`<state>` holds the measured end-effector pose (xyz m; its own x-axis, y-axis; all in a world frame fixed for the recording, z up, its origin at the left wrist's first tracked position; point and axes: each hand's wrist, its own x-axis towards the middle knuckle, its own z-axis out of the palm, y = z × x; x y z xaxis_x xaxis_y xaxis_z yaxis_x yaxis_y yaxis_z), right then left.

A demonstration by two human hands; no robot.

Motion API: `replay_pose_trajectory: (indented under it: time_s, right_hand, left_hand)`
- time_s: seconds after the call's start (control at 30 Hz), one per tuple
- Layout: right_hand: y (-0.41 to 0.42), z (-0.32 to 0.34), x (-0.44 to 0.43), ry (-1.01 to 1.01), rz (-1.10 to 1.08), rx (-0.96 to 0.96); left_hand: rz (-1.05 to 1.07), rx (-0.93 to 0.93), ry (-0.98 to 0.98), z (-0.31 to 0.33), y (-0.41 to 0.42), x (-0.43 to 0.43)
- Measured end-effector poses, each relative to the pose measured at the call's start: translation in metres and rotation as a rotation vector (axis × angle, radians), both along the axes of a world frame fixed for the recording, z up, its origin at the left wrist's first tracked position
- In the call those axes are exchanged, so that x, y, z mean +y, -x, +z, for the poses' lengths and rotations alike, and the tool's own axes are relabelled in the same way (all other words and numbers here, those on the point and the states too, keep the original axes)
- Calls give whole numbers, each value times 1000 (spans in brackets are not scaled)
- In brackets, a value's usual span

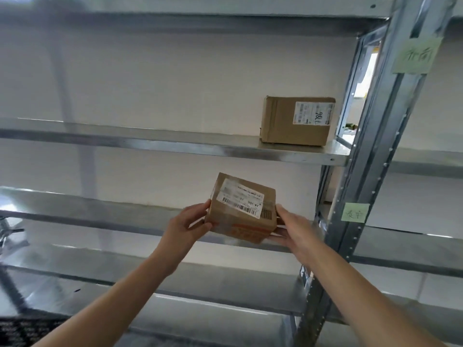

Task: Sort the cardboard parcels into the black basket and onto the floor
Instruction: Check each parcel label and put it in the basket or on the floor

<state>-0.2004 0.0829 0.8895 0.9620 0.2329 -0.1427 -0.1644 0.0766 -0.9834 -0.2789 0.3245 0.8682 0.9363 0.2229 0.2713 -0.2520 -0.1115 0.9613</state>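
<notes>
Low at the far left I am seeing a corner of what I take for the black basket point(22, 329). Its inside is out of view, so I cannot tell what it holds.

My left hand point(186, 225) is gripping the left end of the small parcel point(241, 209), thumb on top and fingers curled round the side. My right hand point(294, 227) is clamping the right end, thumb on the edge and fingers underneath. I am holding it tilted, label toward me, just in front of the lower shelf point(100, 216).

To do this well, I am thinking I should press evenly from both ends, read the label, then draw the parcel clear of the shelf lip before lowering it.

Further right, a larger parcel point(298, 121) is sitting on the upper shelf point(175, 144), beside the post point(375, 146).
</notes>
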Motion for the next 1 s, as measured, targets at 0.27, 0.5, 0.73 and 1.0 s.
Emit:
replay_pose_trajectory:
  time_s: [0.27, 0.5, 0.73, 1.0]
  right_hand:
    - [-7, 0, 5, -149, 171, 9]
    - [-21, -10, 35, -147, 381, -25]
    - [-21, -9, 118, -156, 614, -75]
    - [2, -9, 266, -229, 698, 30]
  left_hand:
    - [-7, -6, -28, 11, 10, 6]
    - [-13, -32, 79, 10, 16, 52]
    - [192, -6, 110, 0, 23, 113]
    - [579, 22, 179, -13, 39, 213]
